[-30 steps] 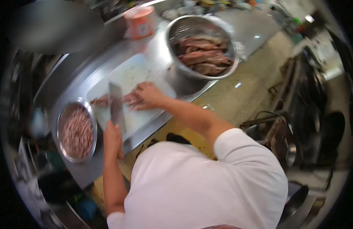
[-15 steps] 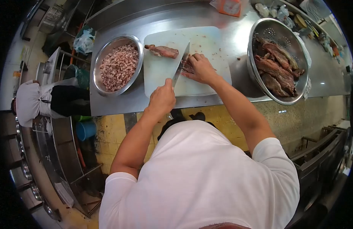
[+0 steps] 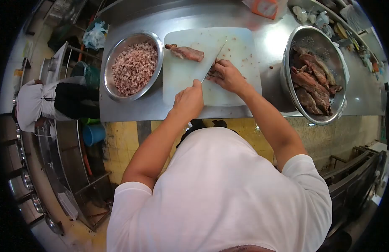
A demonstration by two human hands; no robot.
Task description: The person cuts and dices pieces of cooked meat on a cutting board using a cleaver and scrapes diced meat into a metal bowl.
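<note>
The knife [image 3: 220, 51] is gripped in the closed left hand [image 3: 189, 102]. A meat piece [image 3: 209, 76] is clamped on the cutting board [image 3: 181, 90] beneath the curled right hand [image 3: 230, 77].

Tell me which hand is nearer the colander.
Right. The right hand is over the cutting board, left of the colander; the left hand, holding the knife, is farther left.

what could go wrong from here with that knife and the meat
The knife in the left hand is close to the right hand on the meat, so a slip might cut its fingers. The colander's rim appears to reach past the front edge of the counter; a bump could perhaps tip it.
</note>
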